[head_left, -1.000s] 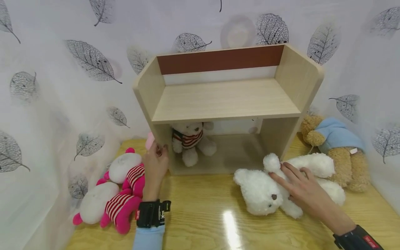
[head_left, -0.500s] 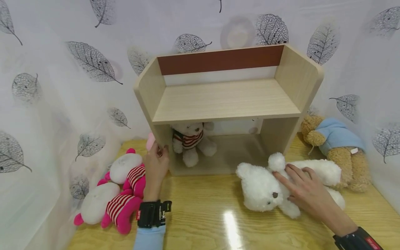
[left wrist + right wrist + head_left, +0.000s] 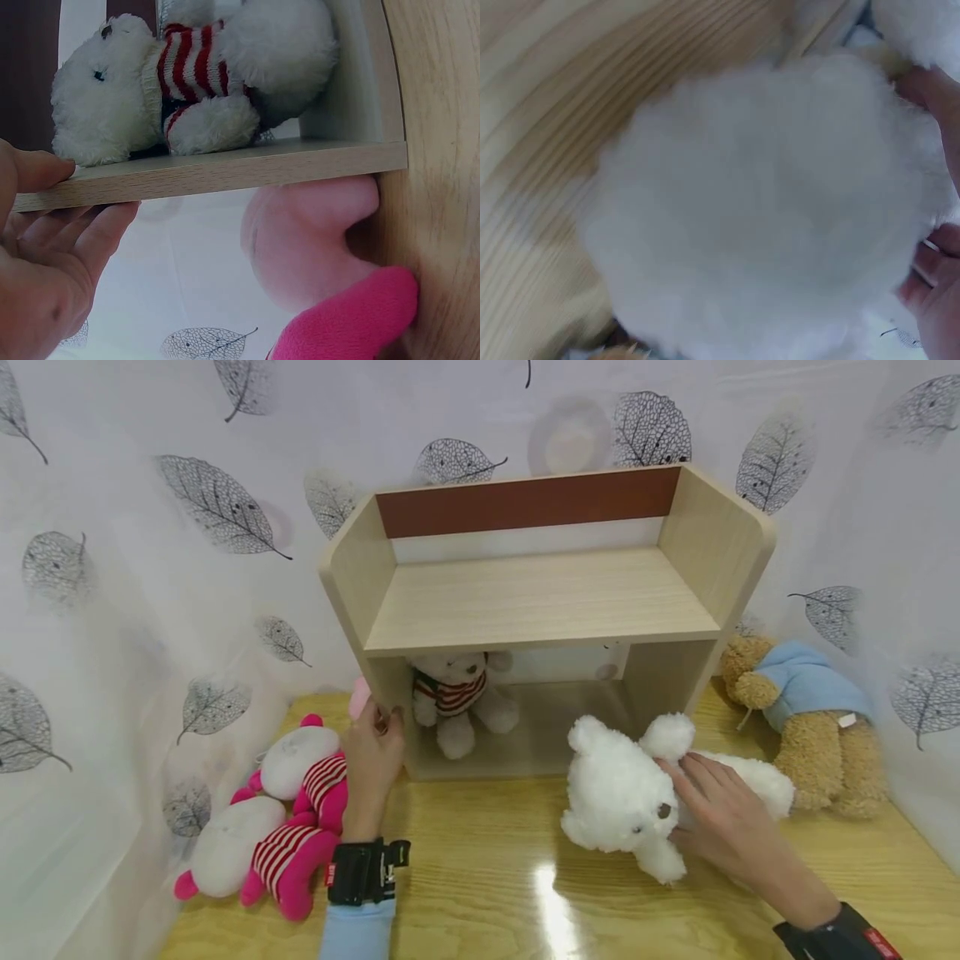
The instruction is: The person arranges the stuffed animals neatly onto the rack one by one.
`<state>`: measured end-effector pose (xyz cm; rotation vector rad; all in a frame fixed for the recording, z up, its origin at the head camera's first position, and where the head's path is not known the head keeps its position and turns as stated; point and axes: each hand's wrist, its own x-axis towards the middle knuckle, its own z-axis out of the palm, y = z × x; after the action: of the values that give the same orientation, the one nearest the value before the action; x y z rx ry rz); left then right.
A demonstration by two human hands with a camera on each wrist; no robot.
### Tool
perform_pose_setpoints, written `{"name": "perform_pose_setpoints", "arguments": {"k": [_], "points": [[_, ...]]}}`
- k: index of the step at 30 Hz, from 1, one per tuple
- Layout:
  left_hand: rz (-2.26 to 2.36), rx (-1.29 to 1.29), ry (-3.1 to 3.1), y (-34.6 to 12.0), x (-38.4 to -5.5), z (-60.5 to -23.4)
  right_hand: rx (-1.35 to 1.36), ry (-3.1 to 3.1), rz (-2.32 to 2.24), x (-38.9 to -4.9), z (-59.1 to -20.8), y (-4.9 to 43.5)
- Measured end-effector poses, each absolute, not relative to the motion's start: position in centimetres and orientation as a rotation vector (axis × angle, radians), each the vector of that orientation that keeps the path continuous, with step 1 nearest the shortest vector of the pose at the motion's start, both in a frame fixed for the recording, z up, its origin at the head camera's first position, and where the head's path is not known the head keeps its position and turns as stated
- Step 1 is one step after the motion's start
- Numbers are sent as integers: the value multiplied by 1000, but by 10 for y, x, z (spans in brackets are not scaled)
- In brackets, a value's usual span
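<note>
My left hand (image 3: 372,764) grips the left side panel of a pale wooden shelf (image 3: 547,597). In the left wrist view the thumb lies on the panel's inner face and the fingers lie on the outer one. Inside the lower compartment sits a white teddy bear in a striped sweater (image 3: 459,697), its head partly hidden by the board above. My right hand (image 3: 731,831) holds a larger white teddy bear (image 3: 618,793) round its body, in front of the shelf's right side. White fur (image 3: 757,210) fills most of the right wrist view, with thumb and fingers at its edge.
Two pink plush toys with white heads and striped clothes (image 3: 232,847) lie on the wooden table (image 3: 465,877) at the left. A pale pink plush (image 3: 307,240) is beside the shelf's left panel. A brown teddy bear in blue (image 3: 817,693) lies at the right.
My right hand has taken firmer hold of the larger white bear and turned it, its head shifting slightly left and its legs drawn in from the right. The left hand keeps its place.
</note>
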<state>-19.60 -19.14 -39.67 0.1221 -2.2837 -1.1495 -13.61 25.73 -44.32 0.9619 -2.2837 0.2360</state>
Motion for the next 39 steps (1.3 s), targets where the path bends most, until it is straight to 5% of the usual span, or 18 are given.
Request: {"name": "perform_pose_setpoints", "arguments": {"k": [23,39], "points": [[-1139,130,-2275,-193,-199,-399,305,-2440,1063,-186,-438,158],[-1103,117,-2267,-192,-199,-399,128,-2549,1098,-236,-435,136]]}}
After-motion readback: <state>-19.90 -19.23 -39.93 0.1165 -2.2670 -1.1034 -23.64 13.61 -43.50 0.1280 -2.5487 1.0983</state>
